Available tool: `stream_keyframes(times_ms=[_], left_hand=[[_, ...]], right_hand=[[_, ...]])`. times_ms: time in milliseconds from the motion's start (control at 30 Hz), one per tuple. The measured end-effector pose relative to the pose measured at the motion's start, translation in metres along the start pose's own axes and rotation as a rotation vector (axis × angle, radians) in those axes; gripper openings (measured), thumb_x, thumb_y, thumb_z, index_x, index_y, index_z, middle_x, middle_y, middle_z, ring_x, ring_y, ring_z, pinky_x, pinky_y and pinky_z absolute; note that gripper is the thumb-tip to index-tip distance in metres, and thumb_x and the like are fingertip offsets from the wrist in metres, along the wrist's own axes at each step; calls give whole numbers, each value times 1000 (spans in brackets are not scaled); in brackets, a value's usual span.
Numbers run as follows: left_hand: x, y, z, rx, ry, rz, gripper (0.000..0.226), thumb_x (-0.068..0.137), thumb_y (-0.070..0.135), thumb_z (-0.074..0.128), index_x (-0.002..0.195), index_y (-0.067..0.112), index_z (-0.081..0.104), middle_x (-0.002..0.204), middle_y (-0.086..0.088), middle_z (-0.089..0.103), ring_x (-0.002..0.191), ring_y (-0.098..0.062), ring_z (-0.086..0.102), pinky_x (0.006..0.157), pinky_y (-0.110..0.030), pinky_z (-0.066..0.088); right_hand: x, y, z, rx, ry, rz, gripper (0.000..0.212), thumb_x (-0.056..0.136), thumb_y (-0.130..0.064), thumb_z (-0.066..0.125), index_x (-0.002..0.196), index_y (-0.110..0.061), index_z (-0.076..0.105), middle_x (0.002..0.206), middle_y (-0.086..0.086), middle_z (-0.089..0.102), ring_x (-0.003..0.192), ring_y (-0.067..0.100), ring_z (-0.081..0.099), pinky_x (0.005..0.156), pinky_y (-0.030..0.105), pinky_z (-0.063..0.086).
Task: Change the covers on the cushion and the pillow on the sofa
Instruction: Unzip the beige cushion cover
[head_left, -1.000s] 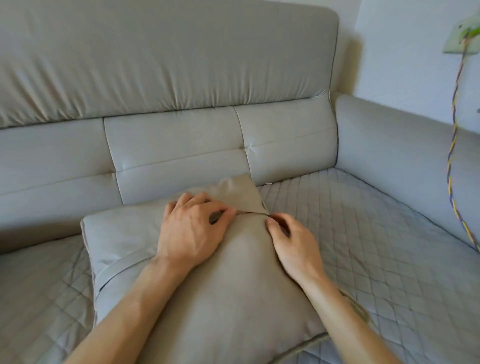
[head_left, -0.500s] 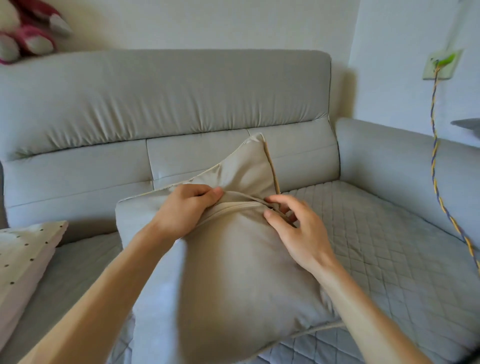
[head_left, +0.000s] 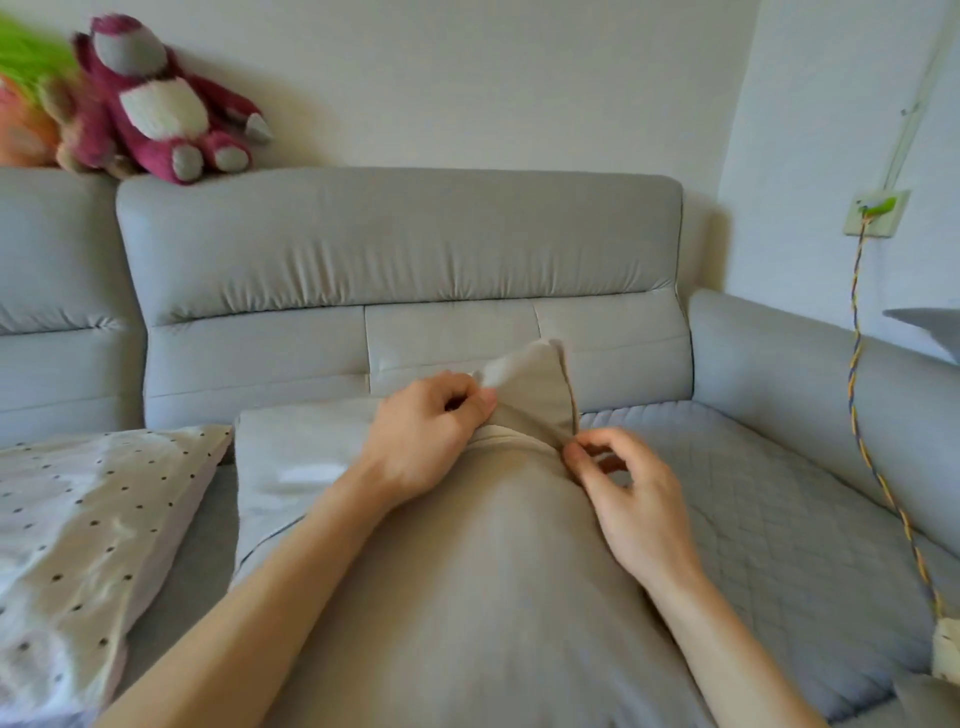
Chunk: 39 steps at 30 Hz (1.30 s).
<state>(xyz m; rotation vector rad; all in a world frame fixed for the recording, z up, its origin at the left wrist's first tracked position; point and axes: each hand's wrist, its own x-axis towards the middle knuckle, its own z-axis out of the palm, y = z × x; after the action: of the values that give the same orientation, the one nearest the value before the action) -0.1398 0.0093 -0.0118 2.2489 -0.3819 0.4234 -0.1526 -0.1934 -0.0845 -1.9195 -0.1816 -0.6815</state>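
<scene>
Here we are over the sofa (head_left: 405, 244), and the beige cushion (head_left: 493, 582) lies on the quilted seat right beneath us, its far corner raised against the backrest. Our left grip (head_left: 426, 431) is closed on a fold of the cover (head_left: 530, 389) at that corner. Our right grip (head_left: 631, 499) pinches the cover's edge just beside it, thumb and forefinger together; whether there's a zip pull, we cannot tell. The dotted pillow (head_left: 78, 519) lies just left of the cushion.
</scene>
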Motion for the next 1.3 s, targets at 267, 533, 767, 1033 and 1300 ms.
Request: stream_keyframes(times_ms=[267, 533, 767, 1033, 1300], left_hand=[[-91, -45, 55, 713, -99, 97, 33, 96, 45, 37, 87, 24, 61, 92, 6, 61, 96, -21, 56, 79, -37, 46], [-94, -31, 68, 463, -107, -199, 41, 92, 59, 45, 79, 23, 60, 81, 5, 63, 89, -24, 59, 69, -31, 43], [-101, -32, 76, 582, -78, -72, 35, 93, 55, 46, 81, 26, 60, 88, 6, 65, 92, -23, 58, 71, -30, 36], [-152, -106, 5, 429, 260, 52, 27, 87, 60, 51, 100, 39, 62, 102, 22, 55, 97, -7, 51, 79, -27, 47], [-199, -156, -37, 142, 364, -251, 16, 76, 58, 68, 89, 49, 71, 99, 26, 61, 98, 2, 58, 81, -7, 39]], right_hand=[[-101, 59, 33, -86, -31, 73, 10, 90, -17, 72, 89, -26, 69, 86, -12, 67, 84, 1, 60, 70, 6, 39], [-78, 54, -8, 79, -423, 330, 23, 100, -33, 56, 86, -27, 73, 81, -17, 71, 77, -3, 61, 67, 14, 42], [-73, 67, 5, 542, -415, 859, 25, 90, -23, 63, 101, -5, 76, 105, 13, 75, 101, 28, 69, 96, 40, 48], [-85, 54, 13, -77, -184, 123, 13, 96, -28, 59, 84, -31, 64, 79, -12, 67, 79, 1, 59, 69, 14, 43], [-90, -11, 58, -319, -289, -303, 37, 85, -59, 52, 112, -40, 68, 108, -26, 59, 104, 10, 52, 90, 35, 43]])
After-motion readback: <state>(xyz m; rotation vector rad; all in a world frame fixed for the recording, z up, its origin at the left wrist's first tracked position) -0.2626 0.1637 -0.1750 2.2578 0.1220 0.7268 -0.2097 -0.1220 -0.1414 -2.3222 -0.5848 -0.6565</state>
